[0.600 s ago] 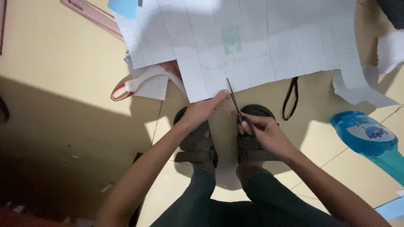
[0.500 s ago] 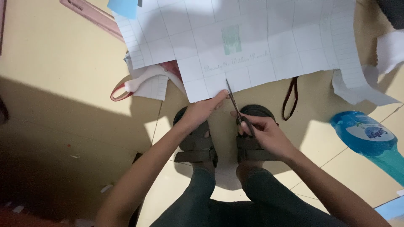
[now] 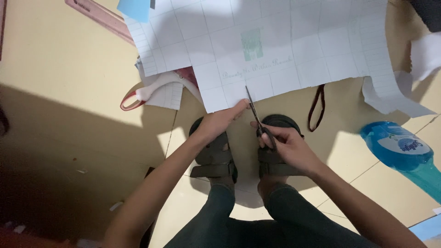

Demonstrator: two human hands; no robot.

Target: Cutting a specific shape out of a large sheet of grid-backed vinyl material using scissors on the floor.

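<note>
A large white gridded sheet (image 3: 275,50) lies on the tiled floor (image 3: 69,69), filling the upper middle of the frame. At its lower edge, near the centre, the right hand (image 3: 287,147) has its fingers closed around the handles of a pair of scissors (image 3: 256,115), whose blades point up into the sheet's edge. The left hand (image 3: 218,121) presses its fingers flat on the sheet just left of the blades, gripping nothing. Below the hands are two dark sandals (image 3: 216,158). A blue bottle (image 3: 404,154) lies at the right edge, a dark loop of strap (image 3: 317,108) near the sheet's lower edge, and a pink ruler (image 3: 98,18) at the upper left.
</note>
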